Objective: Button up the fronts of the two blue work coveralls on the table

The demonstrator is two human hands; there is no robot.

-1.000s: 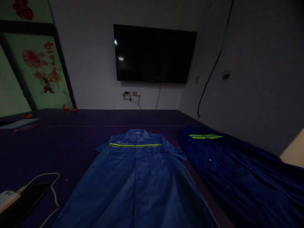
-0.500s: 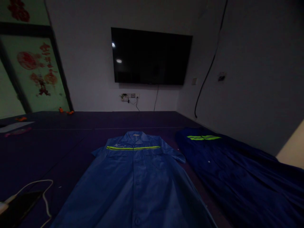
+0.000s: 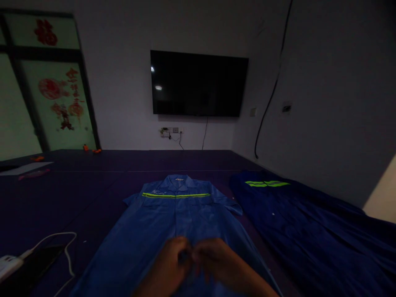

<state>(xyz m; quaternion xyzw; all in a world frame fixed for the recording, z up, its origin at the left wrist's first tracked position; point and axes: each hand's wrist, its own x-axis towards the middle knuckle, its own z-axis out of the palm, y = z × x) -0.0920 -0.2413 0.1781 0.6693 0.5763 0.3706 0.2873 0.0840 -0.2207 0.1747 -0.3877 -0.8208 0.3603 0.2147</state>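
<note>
A blue short-sleeved work shirt [image 3: 173, 218] with a yellow-green reflective chest stripe lies flat and face up on a dark purple surface [image 3: 93, 185], collar away from me. My left hand [image 3: 168, 264] and my right hand [image 3: 213, 260] meet over the shirt's button line near the bottom of the view. Their fingers are curled together, pinching at the placket [image 3: 185, 256], but the dim light and blur hide what exactly they grip.
Another darker blue garment [image 3: 297, 222] with a reflective stripe lies to the right by the wall. A white cable and power strip [image 3: 12, 262] sit at the lower left. A wall-mounted television [image 3: 198, 84] hangs ahead, and red-decorated glass doors [image 3: 58, 103] stand left.
Both hands have come into view from below and met over the shirt's front. The view has tipped slightly downward; the shirt lies as before.
</note>
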